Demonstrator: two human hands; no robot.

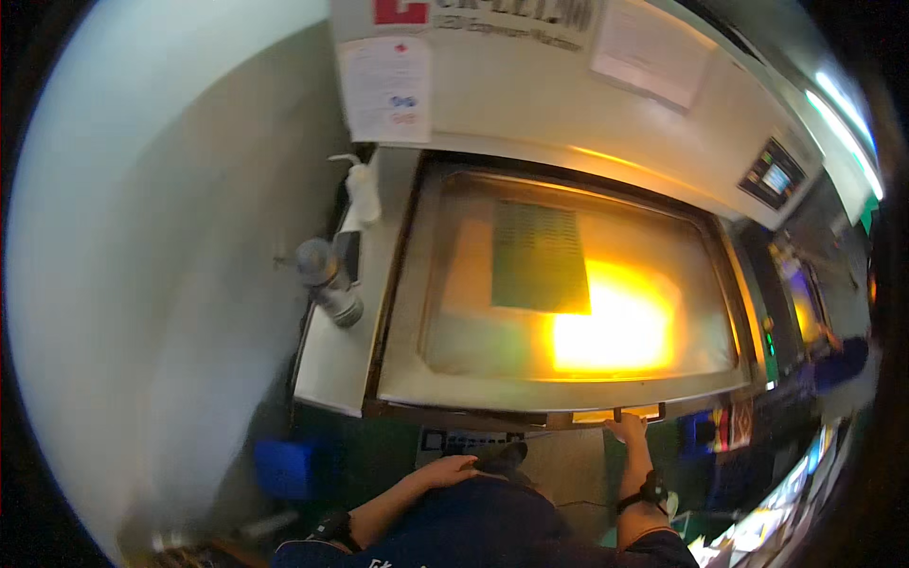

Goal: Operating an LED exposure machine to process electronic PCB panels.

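Gripping the handle (662, 411) on the near edge of the metal frame (559, 392), your right hand (627, 429) sits with its fingers curled; the green panel (538, 257) lies flat inside that frame, beyond your right hand and to its left, well apart from it; your left hand (450, 470) rests at your waist, clear of the frame, and whether its fingers are closed you cannot tell; a white squeeze bottle (363, 194) stands left of the panel.

Metal bed (492, 388) with 1 green sheet (538, 257), side ledge (331, 372) with 1 white bottle (364, 197), 1 grey container (333, 292)
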